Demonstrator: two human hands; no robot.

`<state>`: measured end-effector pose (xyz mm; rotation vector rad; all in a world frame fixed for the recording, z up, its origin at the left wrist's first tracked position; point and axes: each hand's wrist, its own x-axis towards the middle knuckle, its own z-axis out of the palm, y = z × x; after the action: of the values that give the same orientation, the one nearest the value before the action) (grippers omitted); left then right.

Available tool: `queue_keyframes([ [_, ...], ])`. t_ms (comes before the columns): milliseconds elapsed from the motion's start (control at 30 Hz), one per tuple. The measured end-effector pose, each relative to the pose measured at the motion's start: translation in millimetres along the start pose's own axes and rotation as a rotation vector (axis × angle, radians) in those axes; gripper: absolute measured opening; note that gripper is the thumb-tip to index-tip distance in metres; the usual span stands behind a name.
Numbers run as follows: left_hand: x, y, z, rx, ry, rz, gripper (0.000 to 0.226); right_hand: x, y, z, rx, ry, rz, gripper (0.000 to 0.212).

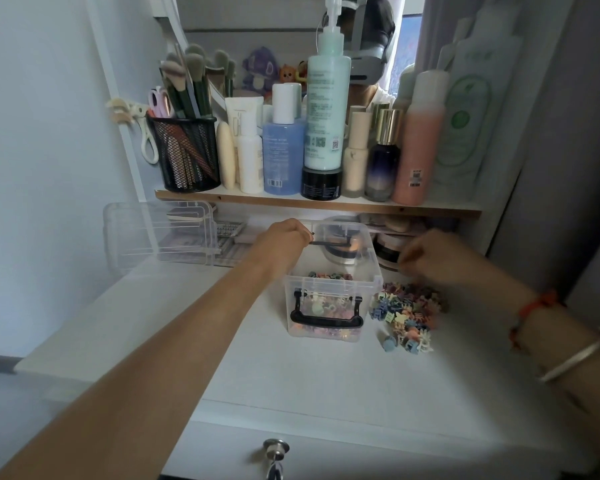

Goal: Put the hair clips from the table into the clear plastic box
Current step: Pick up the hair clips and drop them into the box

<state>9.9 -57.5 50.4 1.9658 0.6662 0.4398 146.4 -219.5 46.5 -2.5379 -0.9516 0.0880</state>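
Observation:
The clear plastic box [326, 329] stands mid-table with a black handle on its front and many small coloured hair clips inside. Its lid [357, 237] is tipped up at the back. My left hand [283, 242] pinches the lid's left edge and holds it up. A pile of several pastel hair clips [409, 311] lies on the white table just right of the box. My right hand [430, 259] is blurred, hovering over the far end of that pile with its fingers curled down. Whether it has clips in it is hidden.
A second clear box [160, 233] stands at the back left. A shelf [319, 202] just above and behind the box carries bottles and a black mesh cup [187, 154] of brushes. Jars sit under the shelf. A drawer knob [276, 448] is at the front edge.

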Motion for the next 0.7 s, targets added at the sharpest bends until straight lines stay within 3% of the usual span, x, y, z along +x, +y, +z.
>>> queue_keyframes([
  [100, 0, 0, 0, 0.000, -0.003, 0.002, 0.029, -2, 8, 8, -0.076, -0.063, 0.041, 0.017],
  [267, 0, 0, 0, 0.003, 0.007, 0.002, 0.030, 4, 7, 9, 0.035, 0.036, 0.067, 0.018],
  [367, 1, -1, 1, -0.002, 0.007, 0.002, 0.029, 0, -10, -1, 0.349, 0.197, -0.029, 0.016],
  [433, 1, 0, 1, 0.003, 0.009, 0.002, 0.030, -7, -32, -12, 0.655, 0.148, -0.141, 0.013],
  [500, 1, 0, 1, 0.010, 0.011, 0.001, 0.030, -11, -50, -18, 0.765, 0.051, -0.231, 0.008],
  [567, 2, 0, 0, 0.018, 0.010, 0.004, 0.029, -9, -55, -16, 0.687, 0.079, -0.253, 0.010],
  [700, 2, -1, 1, 0.021, 0.004, 0.012, 0.031, -1, -34, 0, 0.305, 0.217, -0.105, 0.015],
])
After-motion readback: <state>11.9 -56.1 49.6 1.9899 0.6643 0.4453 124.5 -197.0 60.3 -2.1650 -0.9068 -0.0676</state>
